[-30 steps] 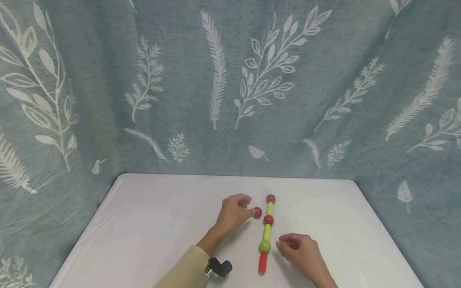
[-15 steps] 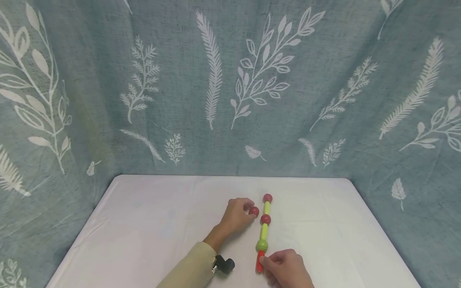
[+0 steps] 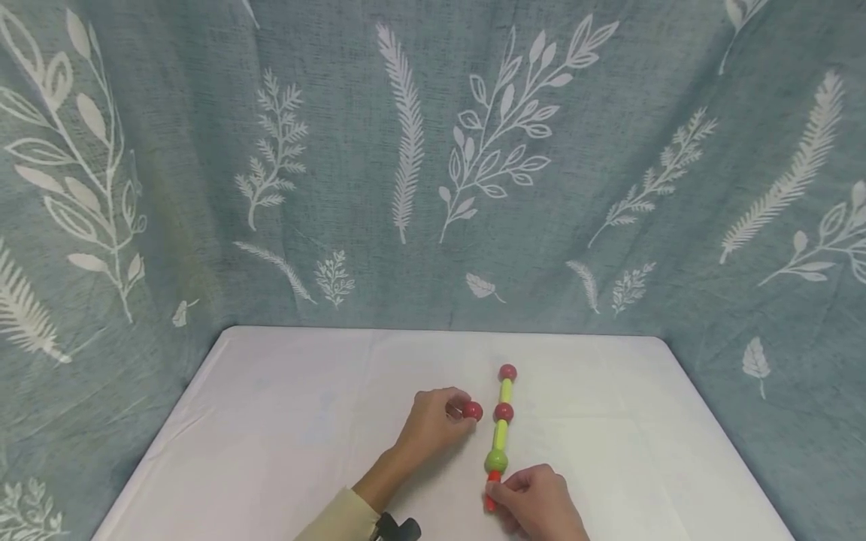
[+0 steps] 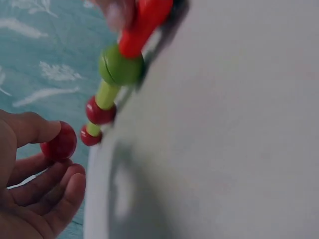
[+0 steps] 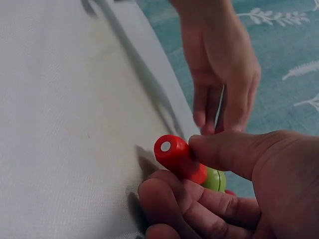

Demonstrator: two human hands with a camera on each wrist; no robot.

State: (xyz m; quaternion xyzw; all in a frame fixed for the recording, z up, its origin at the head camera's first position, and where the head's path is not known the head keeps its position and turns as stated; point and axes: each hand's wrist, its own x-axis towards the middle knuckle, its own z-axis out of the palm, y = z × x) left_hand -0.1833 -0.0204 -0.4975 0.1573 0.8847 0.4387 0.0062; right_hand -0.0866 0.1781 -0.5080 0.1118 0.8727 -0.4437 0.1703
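My left hand (image 3: 433,422) pinches a loose red ball (image 4: 60,142) between thumb and fingers, just left of a chain of sticks and balls. That chain runs away from me: a red stick (image 5: 179,160) at the near end, a green ball (image 3: 496,460), a yellow-green stick (image 3: 500,435), a red ball (image 3: 504,412), another yellow-green stick (image 3: 506,391) and a far red ball (image 3: 508,373). At the near end my right hand (image 3: 537,502) pinches the red stick. A pale round spot shows on the stick's free end in the right wrist view.
A white table (image 3: 284,421) carries everything. Behind and beside it hangs a teal curtain (image 3: 352,165) with white leaf patterns. A black device (image 3: 398,528) is strapped at my left sleeve (image 3: 341,518).
My right hand has moved toward me and taken hold of the red stick. My left hand has closed on the loose red ball and drawn it slightly left and nearer.
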